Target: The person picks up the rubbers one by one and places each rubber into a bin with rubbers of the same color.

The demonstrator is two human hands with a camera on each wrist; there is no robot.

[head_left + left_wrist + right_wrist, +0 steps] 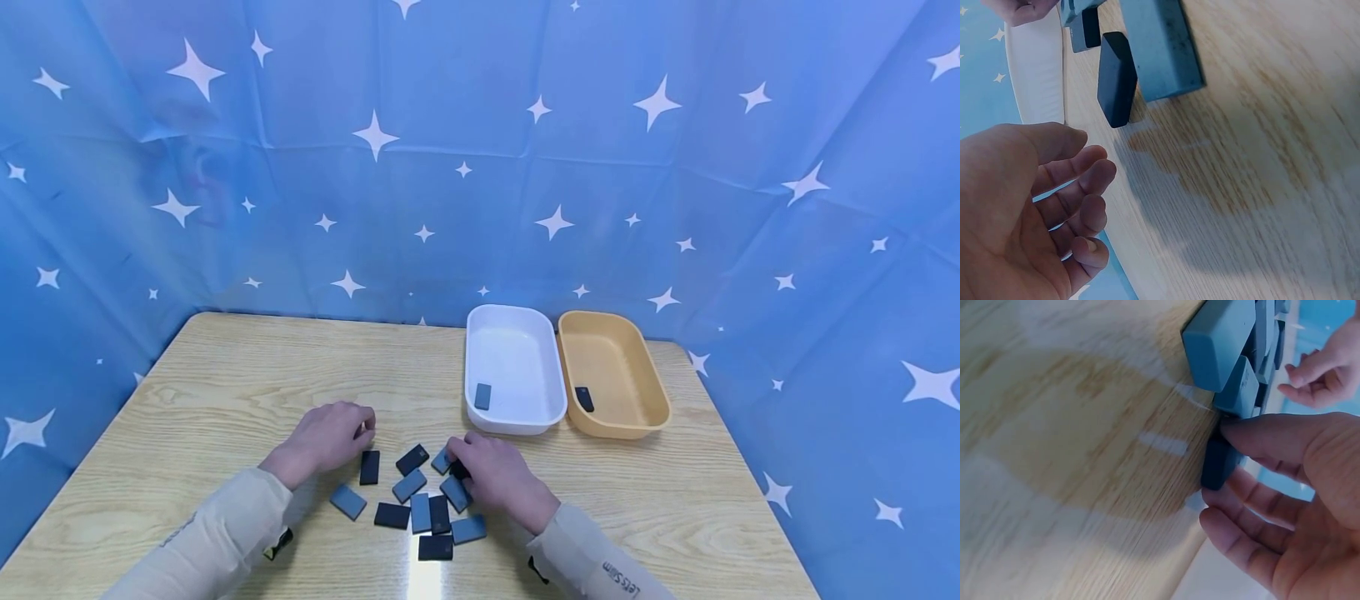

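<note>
My right hand [495,473] pinches a small black block [1217,464] between thumb and fingers at the right side of a loose cluster. Blue-grey blocks [1219,347] sit right beside it in the right wrist view. On the left, my left hand [326,435] hovers above the table with loosely bent fingers and holds nothing. The nearest piece to it is a black block [370,467] just below its fingertips. A blue-grey block [348,502] lies a little closer to me. Several more black and blue-grey blocks are scattered between the hands, some touching.
Behind the right hand stands a white bin [516,425] with one blue-grey block [483,397] inside. Against its right side is an orange bin [622,429] holding a black block [584,399]. A blue star-patterned curtain [465,200] hangs behind the wooden table [300,358].
</note>
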